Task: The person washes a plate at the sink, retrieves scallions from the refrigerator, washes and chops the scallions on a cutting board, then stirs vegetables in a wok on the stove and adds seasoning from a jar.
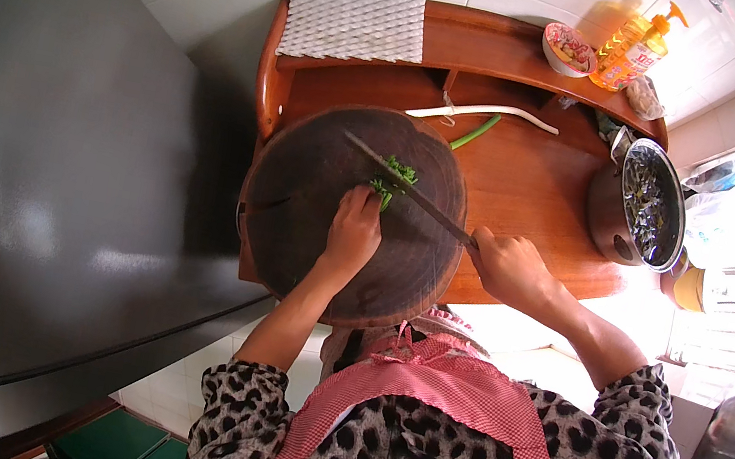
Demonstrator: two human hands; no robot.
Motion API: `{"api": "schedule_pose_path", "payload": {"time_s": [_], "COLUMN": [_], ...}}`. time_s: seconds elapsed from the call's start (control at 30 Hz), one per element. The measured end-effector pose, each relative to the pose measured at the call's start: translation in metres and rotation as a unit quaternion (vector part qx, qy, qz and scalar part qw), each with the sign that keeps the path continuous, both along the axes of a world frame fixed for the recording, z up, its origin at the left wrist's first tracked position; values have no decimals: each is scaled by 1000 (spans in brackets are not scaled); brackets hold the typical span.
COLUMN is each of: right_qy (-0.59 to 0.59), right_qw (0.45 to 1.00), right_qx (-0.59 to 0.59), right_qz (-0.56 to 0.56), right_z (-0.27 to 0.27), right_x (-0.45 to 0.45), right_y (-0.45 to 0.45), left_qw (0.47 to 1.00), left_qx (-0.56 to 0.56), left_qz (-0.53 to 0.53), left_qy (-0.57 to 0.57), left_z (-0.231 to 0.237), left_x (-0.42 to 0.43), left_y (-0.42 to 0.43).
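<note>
A round, dark wooden chopping block stands before me. My right hand grips the handle of a knife, whose blade slants up and to the left over a small heap of chopped greens. Just below the blade, the curled fingers of my left hand hold a short bunch of green stalks against the block. My fingers partly hide the bunch. Whether the blade touches the block or is in the greens is hard to tell.
Behind the block lie a white stick-like thing and a green stalk on the wooden table. A metal pot stands right. The back shelf bears a bowl and a pump bottle. A large grey appliance borders the left.
</note>
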State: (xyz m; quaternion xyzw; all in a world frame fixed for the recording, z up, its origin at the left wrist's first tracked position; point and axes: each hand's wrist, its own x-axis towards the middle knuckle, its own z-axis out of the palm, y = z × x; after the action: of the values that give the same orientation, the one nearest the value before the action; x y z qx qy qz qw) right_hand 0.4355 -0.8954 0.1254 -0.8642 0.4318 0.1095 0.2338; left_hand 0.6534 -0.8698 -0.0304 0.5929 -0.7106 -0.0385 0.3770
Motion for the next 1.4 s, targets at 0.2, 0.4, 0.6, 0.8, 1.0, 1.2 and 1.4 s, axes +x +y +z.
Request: {"api": "schedule_pose_path", "payload": {"time_s": [0.2, 0.4, 0.6, 0.8, 1.0, 1.2, 1.4], "right_qy": [3, -5, 17, -2, 33, -2, 72], "right_qw": [998, 1000, 998, 1000, 998, 999, 996], "right_qx": [5, 14, 14, 14, 28, 24, 35], "right_qz": [56, -24, 63, -10, 50, -22, 44], "right_z": [-7, -3, -3, -6, 1, -12, -3], "right_x": [11, 9, 8, 14, 4, 10, 9], "right_y": [-2, -2, 2, 4, 6, 7, 20], "left_qw": [999, 1000, 999, 1000, 1000, 999, 999], "left_qx": [-8, -23, -34, -27, -21, -31, -23], "left_qz": [25, -5, 3, -12, -1, -18, -3], "left_qy": [-35, -8, -41, -11, -18, -12, -40], "left_z": [-3, -4, -7, -5, -2, -1, -1], "left_x": [0, 2, 4, 6, 4, 8, 7], "left_y": [-2, 2, 1, 7, 7, 18, 21]}}
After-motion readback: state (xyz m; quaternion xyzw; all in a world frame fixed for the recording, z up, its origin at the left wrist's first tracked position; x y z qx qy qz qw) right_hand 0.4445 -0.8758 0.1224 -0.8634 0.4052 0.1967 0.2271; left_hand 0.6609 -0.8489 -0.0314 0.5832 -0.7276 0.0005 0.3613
